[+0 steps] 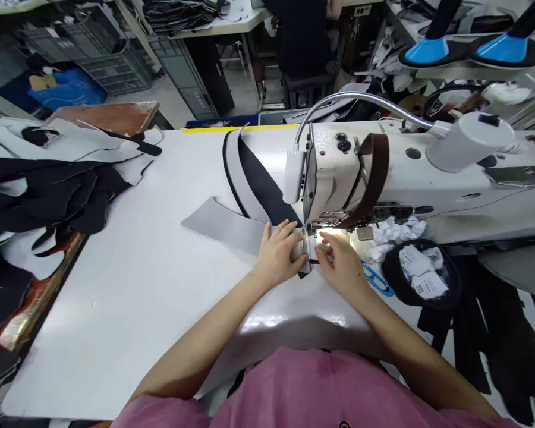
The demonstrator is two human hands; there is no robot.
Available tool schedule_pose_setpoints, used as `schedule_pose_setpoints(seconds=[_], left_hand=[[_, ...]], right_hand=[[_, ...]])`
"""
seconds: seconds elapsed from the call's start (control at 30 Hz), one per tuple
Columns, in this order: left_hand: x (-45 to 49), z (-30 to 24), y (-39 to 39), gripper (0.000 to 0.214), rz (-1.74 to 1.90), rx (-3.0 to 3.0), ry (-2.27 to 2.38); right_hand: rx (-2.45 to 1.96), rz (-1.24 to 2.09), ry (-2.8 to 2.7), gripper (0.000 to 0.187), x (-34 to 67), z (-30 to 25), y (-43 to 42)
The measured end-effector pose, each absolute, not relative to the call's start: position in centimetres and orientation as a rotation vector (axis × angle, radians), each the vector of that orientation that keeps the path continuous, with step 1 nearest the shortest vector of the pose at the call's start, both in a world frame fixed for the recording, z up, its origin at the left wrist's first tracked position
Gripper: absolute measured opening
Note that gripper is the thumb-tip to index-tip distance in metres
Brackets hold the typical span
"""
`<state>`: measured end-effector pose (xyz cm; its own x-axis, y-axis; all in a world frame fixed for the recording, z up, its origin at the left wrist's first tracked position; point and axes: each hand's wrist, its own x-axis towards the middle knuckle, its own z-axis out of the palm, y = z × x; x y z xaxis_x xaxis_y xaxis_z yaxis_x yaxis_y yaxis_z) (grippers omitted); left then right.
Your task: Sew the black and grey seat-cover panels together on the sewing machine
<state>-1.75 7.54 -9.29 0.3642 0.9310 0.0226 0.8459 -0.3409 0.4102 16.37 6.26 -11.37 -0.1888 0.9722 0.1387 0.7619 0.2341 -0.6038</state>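
My left hand (277, 252) lies with its fingers stretched over the right end of a grey fabric strip (232, 224), beside the needle area. Thumb and index are apart there. My right hand (339, 261) is close by on the right, with curled fingers and thumb near the lit needle plate; whatever is between them is too small to make out. A dark strip with a pale face (267, 172) loops up behind the left hand and runs to the sewing machine (334, 166). A brown strap (374, 172) hangs from the machine head. The needle itself is hidden.
Dark and white fabric pieces (62, 184) are heaped on the left. Right of my right hand lie blue thread snips (378, 279), crumpled white scraps (396, 232) and a black round container (452, 279) with labels. A lamp (294, 175) hangs by the machine head. A person (301, 41) sits behind.
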Motion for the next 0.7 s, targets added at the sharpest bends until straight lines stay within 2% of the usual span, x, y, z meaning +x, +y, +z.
schedule_pose_setpoints(seconds=[0.13,0.23,0.53,0.63,0.7], left_hand=[[-1.8,-9.3,7.5,0.036,0.360,2.309,1.562],[-2.0,-9.7,7.4,0.035,0.407,2.296,1.574],[-2.1,-10.8,7.8,0.022,0.590,2.240,1.609],[-1.8,-11.1,7.9,0.019,0.651,2.227,1.653],[-1.6,-11.2,7.9,0.022,0.682,2.235,1.663]], right_hand=[[-1.751,0.813,-1.988,0.023,16.6,-10.9,6.7],[-1.851,0.849,-2.033,0.018,16.1,-10.5,7.0],[-1.674,0.602,-2.109,0.021,13.7,-10.3,5.7],[-1.559,0.640,-2.189,0.023,13.6,-10.4,4.4],[-1.478,0.655,-2.284,0.038,13.9,-10.6,3.6]])
